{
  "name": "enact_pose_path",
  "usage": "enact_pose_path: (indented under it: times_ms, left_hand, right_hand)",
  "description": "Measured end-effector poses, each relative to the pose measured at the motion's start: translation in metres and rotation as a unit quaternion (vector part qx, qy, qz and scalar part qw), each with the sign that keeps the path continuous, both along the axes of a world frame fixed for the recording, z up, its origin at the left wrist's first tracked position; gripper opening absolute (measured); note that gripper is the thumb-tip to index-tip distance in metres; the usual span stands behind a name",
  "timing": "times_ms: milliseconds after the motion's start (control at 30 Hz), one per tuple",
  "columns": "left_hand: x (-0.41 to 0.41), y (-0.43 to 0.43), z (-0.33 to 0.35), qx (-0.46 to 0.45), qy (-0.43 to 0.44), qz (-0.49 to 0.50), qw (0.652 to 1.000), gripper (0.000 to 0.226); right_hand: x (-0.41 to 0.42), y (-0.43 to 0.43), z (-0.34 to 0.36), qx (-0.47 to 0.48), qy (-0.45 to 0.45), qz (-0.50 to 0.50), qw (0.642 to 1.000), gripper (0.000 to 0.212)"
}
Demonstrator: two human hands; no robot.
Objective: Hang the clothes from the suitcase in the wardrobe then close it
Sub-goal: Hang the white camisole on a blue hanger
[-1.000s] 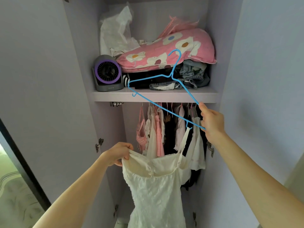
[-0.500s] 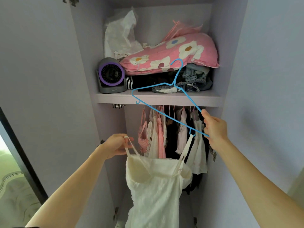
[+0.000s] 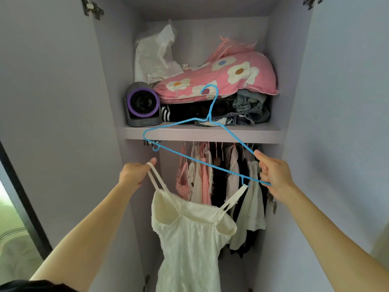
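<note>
Both bare forearms reach up toward the open wardrobe (image 3: pixel 336 102). The left hand (image 3: pixel 134 172) has its fingers (image 3: pixel 147 165) curled, pinching the loop of one thin strap (image 3: pixel 155 180) of the white dress (image 3: pixel 189 239). The right hand (image 3: pixel 273 173) has its fingers (image 3: pixel 264 171) closed round the right end of the blue hanger (image 3: pixel 242 178). The dress hangs below and between the two sets of fingers. Its other strap (image 3: pixel 235 197) runs up to the small notch on the hanger's lower bar, just left of the right fingers.

The hanger is tilted: its bar rises from the right fingers to a far end above the left fingers, and its hook points up, above both hands.

Beyond the fingers, a row of hung clothes (image 3: pixel 202 180), pink, white and dark, fills the rail space. Above them is the shelf (image 3: pixel 210 133). On it, above the left fingers, stands a grey fan with a purple ring (image 3: pixel 143 106). To its right, above the right fingers, a pink flowered pillow (image 3: pixel 221 79) lies on folded dark clothes and denim (image 3: pixel 248 110). Crumpled white material (image 3: pixel 155 53) sits behind the fan.
</note>
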State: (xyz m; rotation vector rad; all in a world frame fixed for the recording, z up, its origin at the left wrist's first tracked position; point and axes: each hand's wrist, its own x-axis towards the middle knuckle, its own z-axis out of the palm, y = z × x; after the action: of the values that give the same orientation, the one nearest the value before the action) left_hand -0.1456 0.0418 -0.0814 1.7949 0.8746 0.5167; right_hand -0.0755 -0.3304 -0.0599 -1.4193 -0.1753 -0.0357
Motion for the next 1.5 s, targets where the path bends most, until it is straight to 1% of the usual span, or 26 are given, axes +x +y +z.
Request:
enact_pose_path:
  times_ms: [67,100,200,300,367,433,600,700,800,900,967,1033,1100,1133,1233,1300,1333,1400,1433,1500]
  left_hand:
    - [-0.002,0.002,0.005,-0.115,-0.044,0.009,0.992,0.050]
    - [-0.001,0.004,0.006,-0.155,-0.067,0.009,0.986,0.045]
    - [0.000,0.006,0.013,-0.219,-0.139,0.010,0.966,0.035]
    - [0.000,0.010,0.018,-0.231,-0.155,-0.026,0.960,0.035]
    - [-0.001,0.008,0.020,-0.246,-0.161,-0.076,0.953,0.030]
    - [0.000,0.005,0.022,-0.265,-0.165,-0.115,0.943,0.023]
    - [-0.005,-0.002,0.026,-0.275,-0.129,-0.195,0.933,0.011]
    - [-0.011,0.001,0.029,-0.273,-0.118,-0.230,0.927,0.008]
    - [-0.016,0.002,0.031,-0.268,-0.114,-0.253,0.922,0.016]
    - [-0.017,-0.002,0.033,-0.253,-0.121,-0.235,0.931,0.021]
    - [-0.014,-0.006,0.031,-0.223,-0.120,-0.203,0.946,0.021]
    - [-0.010,-0.008,0.021,-0.161,-0.107,-0.150,0.970,0.019]
    - [-0.009,-0.013,0.004,-0.115,-0.106,-0.101,0.982,0.025]
    - [-0.009,-0.018,-0.008,-0.123,-0.103,-0.102,0.982,0.033]
    - [-0.017,-0.036,-0.043,-0.188,-0.054,-0.144,0.970,0.063]
    - [-0.019,-0.053,-0.058,-0.195,-0.026,-0.198,0.960,0.084]
    - [-0.021,-0.064,-0.059,-0.192,-0.030,-0.220,0.956,0.085]
    - [-0.019,-0.083,-0.060,-0.183,-0.067,-0.239,0.951,0.069]
    - [-0.019,-0.091,-0.057,-0.178,-0.088,-0.243,0.950,0.064]
    - [-0.005,-0.096,-0.066,-0.142,-0.095,-0.263,0.950,0.087]
  right_hand:
    - [-0.001,-0.006,-0.002,-0.013,-0.001,0.009,1.000,0.056]
    - [-0.001,-0.008,-0.003,-0.013,0.000,0.011,1.000,0.057]
    - [-0.003,-0.014,-0.004,-0.006,0.014,0.024,1.000,0.059]
    - [-0.003,-0.019,-0.003,-0.020,0.015,0.031,0.999,0.056]
    - [-0.005,-0.020,-0.002,-0.025,0.014,0.033,0.999,0.056]
    - [-0.006,-0.020,-0.001,-0.009,0.017,0.038,0.999,0.057]
    - [-0.008,-0.023,-0.001,0.014,0.038,0.048,0.998,0.058]
    - [-0.006,-0.029,-0.003,0.025,0.053,0.040,0.997,0.056]
    - [-0.005,-0.032,-0.004,0.060,0.071,0.035,0.995,0.055]
    - [-0.008,-0.031,-0.001,0.064,0.070,0.032,0.995,0.056]
    - [-0.010,-0.027,0.003,0.064,0.062,0.023,0.996,0.056]
    - [-0.013,-0.020,0.010,0.081,0.052,0.011,0.995,0.055]
    - [-0.015,-0.011,0.018,0.107,0.049,0.000,0.993,0.053]
    - [-0.016,-0.009,0.022,0.124,0.049,-0.005,0.991,0.051]
    - [-0.020,0.001,0.038,0.168,0.050,-0.007,0.985,0.048]
    - [-0.024,0.006,0.051,0.183,0.048,-0.012,0.982,0.051]
    - [-0.026,0.008,0.058,0.194,0.047,-0.014,0.980,0.051]
    - [-0.029,0.011,0.072,0.213,0.044,-0.018,0.976,0.051]
    - [-0.030,0.014,0.079,0.220,0.043,-0.019,0.974,0.051]
    - [-0.032,0.017,0.092,0.223,0.039,-0.025,0.974,0.049]
